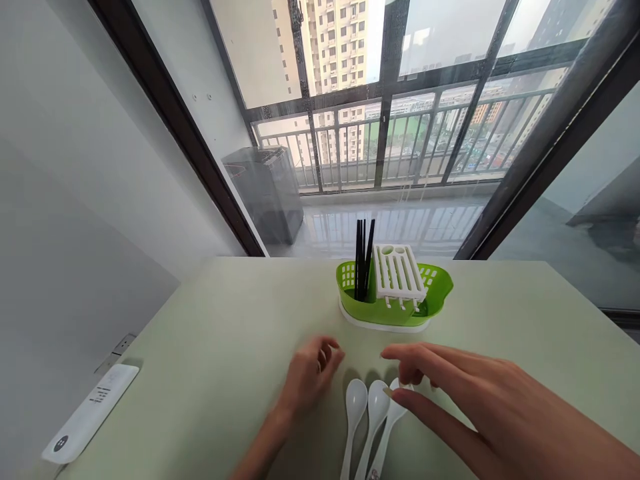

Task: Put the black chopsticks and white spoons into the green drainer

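Three white spoons point(367, 417) lie side by side on the pale green table point(215, 353), bowls pointing away from me. My right hand point(460, 393) hovers over the rightmost spoon, thumb and forefinger at its bowl; whether it grips it is unclear. My left hand point(310, 377) rests loosely curled just left of the spoons, holding nothing. Behind them stands a green cutlery drainer point(435, 293) with a white slotted insert point(399, 273) and several black chopsticks point(363, 257) upright in its left compartment.
A white remote control point(90, 413) lies at the table's left edge. The table butts against a large window with dark frames; a grey machine point(265, 190) stands on the balcony outside. A white wall runs along the left.
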`<action>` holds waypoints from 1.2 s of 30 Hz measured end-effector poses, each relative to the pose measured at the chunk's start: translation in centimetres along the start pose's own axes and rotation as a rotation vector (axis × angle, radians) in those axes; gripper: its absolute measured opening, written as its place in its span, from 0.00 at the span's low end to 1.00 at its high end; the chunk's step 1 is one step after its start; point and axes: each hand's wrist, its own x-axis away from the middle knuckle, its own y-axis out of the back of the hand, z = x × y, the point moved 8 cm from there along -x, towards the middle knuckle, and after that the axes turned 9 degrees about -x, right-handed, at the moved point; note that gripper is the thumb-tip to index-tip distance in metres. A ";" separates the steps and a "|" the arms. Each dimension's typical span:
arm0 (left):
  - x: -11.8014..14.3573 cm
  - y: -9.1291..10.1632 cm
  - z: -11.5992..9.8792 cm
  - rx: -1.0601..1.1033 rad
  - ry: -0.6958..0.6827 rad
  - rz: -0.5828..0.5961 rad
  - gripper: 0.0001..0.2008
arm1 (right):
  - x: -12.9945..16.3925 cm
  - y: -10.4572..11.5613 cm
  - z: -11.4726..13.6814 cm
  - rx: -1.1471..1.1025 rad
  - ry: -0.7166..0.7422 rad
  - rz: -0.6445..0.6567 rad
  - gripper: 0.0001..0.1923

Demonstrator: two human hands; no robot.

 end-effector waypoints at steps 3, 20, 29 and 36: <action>2.2 -2.2 0.0 -0.058 -0.013 0.165 0.15 | 0.1 -0.3 0.1 0.013 -0.008 0.014 0.15; 1.5 4.4 -2.5 0.022 0.057 0.062 0.15 | 0.3 -0.8 0.3 0.025 -0.003 0.042 0.16; -0.1 16.9 -10.5 0.159 -0.234 -0.712 0.05 | 0.4 -0.6 0.4 -0.001 -0.002 0.030 0.16; -4.0 14.8 -11.4 0.169 -0.405 -0.745 0.06 | 0.4 -0.4 0.4 -0.001 -0.009 0.019 0.15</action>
